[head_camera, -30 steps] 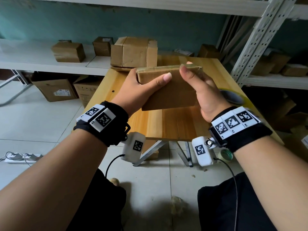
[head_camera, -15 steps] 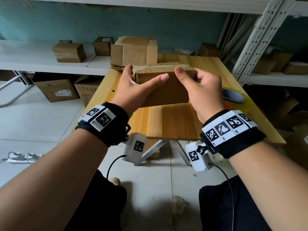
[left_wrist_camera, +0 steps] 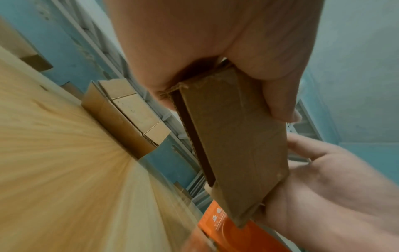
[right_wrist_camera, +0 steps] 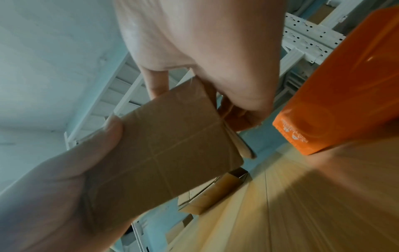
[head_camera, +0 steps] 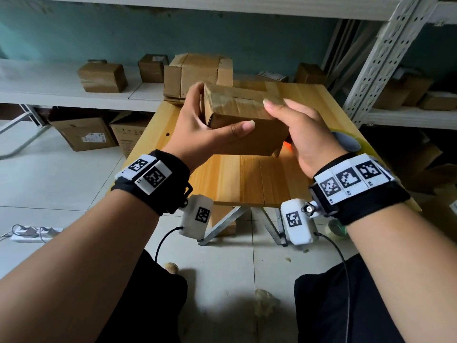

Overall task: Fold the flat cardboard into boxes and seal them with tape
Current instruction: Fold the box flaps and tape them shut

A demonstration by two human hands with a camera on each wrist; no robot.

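The left hand [head_camera: 197, 129] grips the left end of the small brown folded cardboard box [head_camera: 243, 125], thumb across its near face, fingers behind — box held above the light wooden table [head_camera: 247, 181]. The right hand [head_camera: 309, 129] clasps the right end, fingers over the top. The box's underside is unclear. An orange object [left_wrist_camera: 228, 231] beneath it is mostly hidden.

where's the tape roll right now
In the head view the tape roll lies on the right side of the wooden table, just beyond the right hand, which partly hides it.
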